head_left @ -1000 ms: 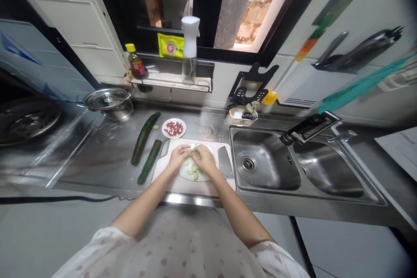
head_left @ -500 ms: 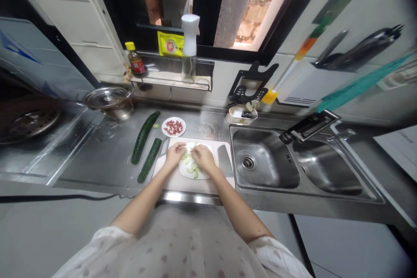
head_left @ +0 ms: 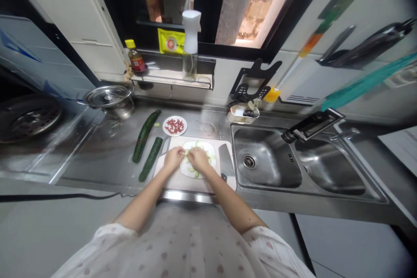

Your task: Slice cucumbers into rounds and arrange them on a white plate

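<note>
My left hand [head_left: 174,158] is at the left rim of a white plate [head_left: 184,174], its fingertips pinched together. Over the plate, my right hand [head_left: 199,160] is closed too, its fingertips close to the left ones. Whatever is between the fingers is too small to make out. Pale green cucumber slices [head_left: 196,173] lie on the plate, partly covered by my right hand. Under the plate is a light cutting board [head_left: 169,185]. A knife with a broad blade [head_left: 225,158] rests on the board's right side.
Left of the board lie a long cucumber [head_left: 145,137] and a shorter cut cucumber [head_left: 150,160]. Behind it stands a small plate of chopped red pieces [head_left: 175,126]. A double sink [head_left: 265,156] is at the right, a lidded steel pot [head_left: 110,100] at the back left.
Both hands have come closer together, my right hand shifting left and slightly nearer, and my left hand lower. More slices show at the plate's right. The view has shifted slightly.
</note>
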The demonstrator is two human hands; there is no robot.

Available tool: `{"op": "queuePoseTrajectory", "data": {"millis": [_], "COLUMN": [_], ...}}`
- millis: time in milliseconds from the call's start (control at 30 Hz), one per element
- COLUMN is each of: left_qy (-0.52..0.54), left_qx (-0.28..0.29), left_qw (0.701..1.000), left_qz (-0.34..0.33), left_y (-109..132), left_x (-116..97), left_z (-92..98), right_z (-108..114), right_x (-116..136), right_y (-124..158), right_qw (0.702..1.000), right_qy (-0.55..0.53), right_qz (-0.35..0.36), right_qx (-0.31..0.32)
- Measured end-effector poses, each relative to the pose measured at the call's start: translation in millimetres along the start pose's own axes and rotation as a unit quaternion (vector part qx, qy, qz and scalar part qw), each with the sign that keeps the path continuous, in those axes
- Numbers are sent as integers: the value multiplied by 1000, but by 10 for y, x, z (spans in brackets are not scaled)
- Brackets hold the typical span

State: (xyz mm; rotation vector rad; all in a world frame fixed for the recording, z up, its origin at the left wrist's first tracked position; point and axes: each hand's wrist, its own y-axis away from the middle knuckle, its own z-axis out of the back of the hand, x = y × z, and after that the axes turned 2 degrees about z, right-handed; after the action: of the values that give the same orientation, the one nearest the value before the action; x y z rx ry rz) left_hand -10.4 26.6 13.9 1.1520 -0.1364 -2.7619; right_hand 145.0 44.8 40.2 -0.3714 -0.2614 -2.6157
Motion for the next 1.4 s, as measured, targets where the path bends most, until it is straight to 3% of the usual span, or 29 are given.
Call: {"op": "queuePoseTrajectory", "data": {"millis": [667,1400], "left_qy": [-68,-110], "left_qx": [12,19], "left_qw": [998,994], "left_qz": [-1,5], "left_y": [-4,-10], "left_x": [-39,-79], "left_z": [-65,-78], "right_z": [-78,-141], "right_x": [-14,-49], "right_y": [-24,-23], "right_qw": [1000,1000], "right_qy": [16,-1], "right_qz": [-1,-8], "right_qx": [19,-7]}}
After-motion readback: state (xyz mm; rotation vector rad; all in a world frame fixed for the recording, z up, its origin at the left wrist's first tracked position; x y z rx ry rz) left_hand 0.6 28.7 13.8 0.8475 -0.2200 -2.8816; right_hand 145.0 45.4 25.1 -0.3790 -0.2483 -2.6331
